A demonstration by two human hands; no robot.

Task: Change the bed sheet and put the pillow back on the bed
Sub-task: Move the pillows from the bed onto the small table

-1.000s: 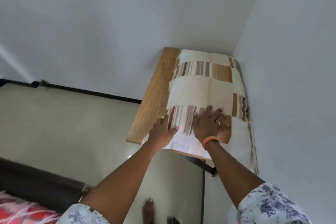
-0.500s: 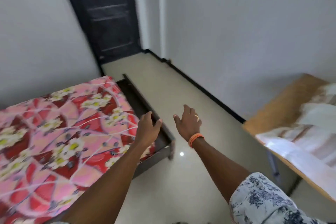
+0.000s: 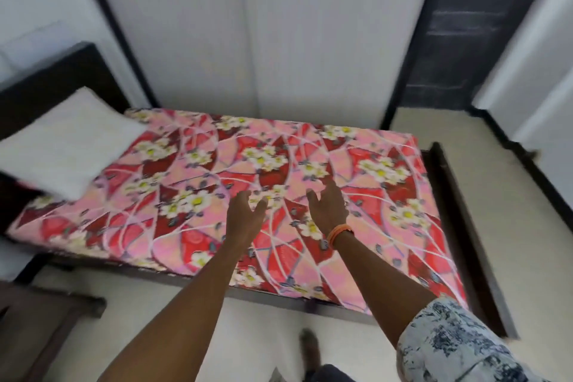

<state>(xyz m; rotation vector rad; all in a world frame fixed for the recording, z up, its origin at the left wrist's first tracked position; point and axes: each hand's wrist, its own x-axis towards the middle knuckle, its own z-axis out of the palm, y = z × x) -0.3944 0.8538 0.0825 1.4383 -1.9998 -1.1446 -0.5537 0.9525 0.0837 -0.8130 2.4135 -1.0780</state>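
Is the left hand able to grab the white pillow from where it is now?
Probably not yet. The left hand hangs open over the middle of the flowered mattress, while the pillow lies at the far left end. Nothing blocks the way; it just looks too far without a step sideways.

- The room is evenly and fairly brightly lit by soft, diffuse light; no lamp or window shows.
- Shadows are weak: a dim band lies under the near edge of the bed point(image 3: 459, 195), and the left foreground corner is dark.
- Motion blur softens the whole frame (worst at the right edge, where the dark door point(image 3: 449, 40) and pale wall smear).
- The white pillow point(image 3: 62, 146) at the bed's head end is washed out, almost without texture.
- The flowered sheet point(image 3: 217, 164) is soft but readable; its print smears toward the near edge.
- Wide-angle distortion bows the wardrobe point(image 3: 248, 25) lines and the bed's edges outward.
- No hard glare anywhere.
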